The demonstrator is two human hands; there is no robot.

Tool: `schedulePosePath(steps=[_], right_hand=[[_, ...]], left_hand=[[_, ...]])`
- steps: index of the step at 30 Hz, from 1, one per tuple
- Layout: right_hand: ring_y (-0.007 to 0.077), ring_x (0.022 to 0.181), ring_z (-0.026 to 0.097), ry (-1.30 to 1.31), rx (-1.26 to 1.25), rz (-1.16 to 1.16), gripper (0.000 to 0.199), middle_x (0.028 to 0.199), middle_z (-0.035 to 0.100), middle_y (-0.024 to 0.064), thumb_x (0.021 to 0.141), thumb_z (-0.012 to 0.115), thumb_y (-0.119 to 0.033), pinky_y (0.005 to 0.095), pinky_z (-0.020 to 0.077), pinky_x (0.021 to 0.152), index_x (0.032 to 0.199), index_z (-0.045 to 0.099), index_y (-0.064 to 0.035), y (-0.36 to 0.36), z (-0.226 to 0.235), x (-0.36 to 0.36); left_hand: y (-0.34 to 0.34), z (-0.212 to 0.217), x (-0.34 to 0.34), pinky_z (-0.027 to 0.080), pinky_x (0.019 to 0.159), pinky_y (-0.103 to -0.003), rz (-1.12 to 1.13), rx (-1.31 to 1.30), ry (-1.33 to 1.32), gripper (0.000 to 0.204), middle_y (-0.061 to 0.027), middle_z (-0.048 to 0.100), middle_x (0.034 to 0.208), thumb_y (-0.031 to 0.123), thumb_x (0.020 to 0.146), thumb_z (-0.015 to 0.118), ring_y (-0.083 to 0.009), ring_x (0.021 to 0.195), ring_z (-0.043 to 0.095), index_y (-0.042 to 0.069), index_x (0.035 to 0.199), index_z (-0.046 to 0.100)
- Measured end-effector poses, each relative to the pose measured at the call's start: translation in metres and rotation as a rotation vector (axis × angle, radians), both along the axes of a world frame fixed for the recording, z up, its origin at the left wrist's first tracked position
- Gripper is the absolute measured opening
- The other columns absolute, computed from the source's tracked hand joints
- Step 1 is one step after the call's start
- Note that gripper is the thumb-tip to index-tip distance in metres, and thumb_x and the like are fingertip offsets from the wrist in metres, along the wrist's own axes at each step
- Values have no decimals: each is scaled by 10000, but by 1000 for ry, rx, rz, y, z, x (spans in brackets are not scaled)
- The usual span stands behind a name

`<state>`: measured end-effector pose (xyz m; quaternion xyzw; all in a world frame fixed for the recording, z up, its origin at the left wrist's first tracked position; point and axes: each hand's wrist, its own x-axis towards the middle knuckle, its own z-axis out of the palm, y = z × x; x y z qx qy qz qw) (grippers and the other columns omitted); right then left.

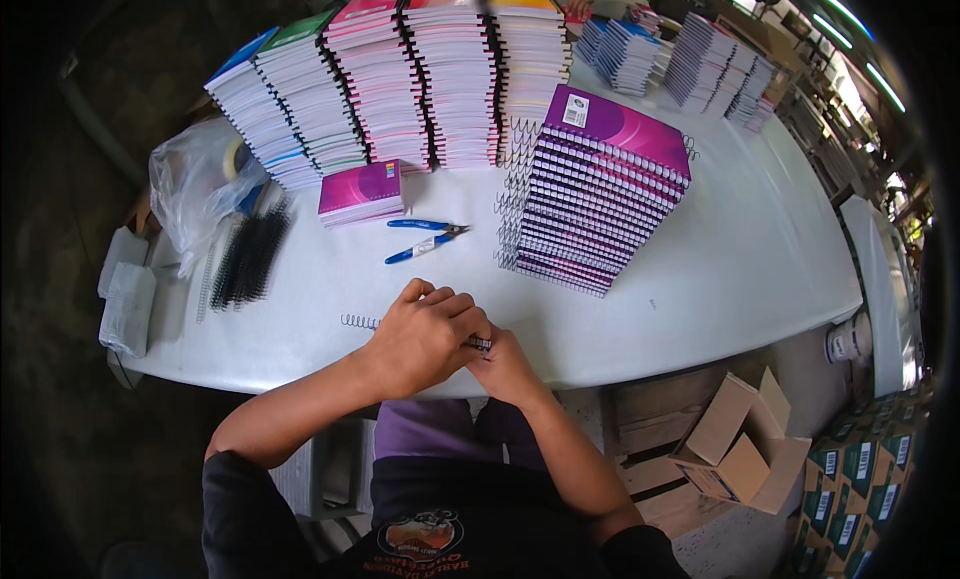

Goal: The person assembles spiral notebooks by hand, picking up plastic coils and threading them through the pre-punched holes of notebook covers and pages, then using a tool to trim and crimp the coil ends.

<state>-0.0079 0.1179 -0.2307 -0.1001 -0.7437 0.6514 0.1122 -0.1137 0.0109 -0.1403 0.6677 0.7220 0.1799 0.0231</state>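
Note:
My left hand (425, 341) is closed, its fingers curled over the bound edge of a small notebook (479, 345). On its right, my right hand (507, 367) grips the same piece from below, fingers wrapped. Most of the notebook is hidden by both hands; only a short strip of its coiled edge shows. A loose end of wire spiral coil (358, 321) sticks out to the left of my left hand. Beyond my hands, blue-handled cutting pliers (428, 225) and a similar blue-handled tool (418, 249) lie on the white table (720, 289).
A tall stack of purple notebooks (600, 194) with protruding coils stands right of centre. Several tall paper stacks (455, 79) line the back. At left are a small purple pile (360, 194), black coils (250, 259) and a plastic bag (195, 184). An open cardboard box (735, 454) sits below right.

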Motion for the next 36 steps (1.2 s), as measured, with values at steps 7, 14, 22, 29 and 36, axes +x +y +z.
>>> schedulePosePath(steps=[7,14,22,29,36], right_hand=[[278,947,631,62,71,-36,391,956,653,153,810,572,-62,330,491,779,1194,506,-30,-1,-13,-1],[309,941,622,-28,80,23,315,1004,626,176,811,551,-51,351,485,775,1121,501,-22,3,-5,0],[177,958,535,523,433,-385,358,1053,526,124,852,587,-60,297,452,794,1162,416,-16,27,59,38],[140,958,471,1102,-139,-776,356,1062,451,70,931,496,-187,290,393,861,1205,340,-22,67,181,26],[355,1322,255,520,317,-941,613,1423,240,265,902,412,-130,385,197,1081,1395,96,54,133,140,-5]], left_hand=[[3,-8,3,361,782,-330,-29,16,-9,134,3,598,835,196,731,684,-170,808,574,148,839,619],[3,0,5,375,765,-342,-9,-8,66,162,1,599,857,206,704,702,-174,821,577,146,827,615],[6,77,-15,437,750,-361,-50,-70,30,543,-89,607,936,334,693,751,-258,824,605,78,1117,528],[77,117,36,417,856,-312,-78,721,-871,504,-98,589,1070,107,823,656,-168,991,537,6,1255,417],[158,128,5,448,796,-361,129,1206,187,237,-136,641,962,83,825,600,-282,886,601,36,1057,604]])
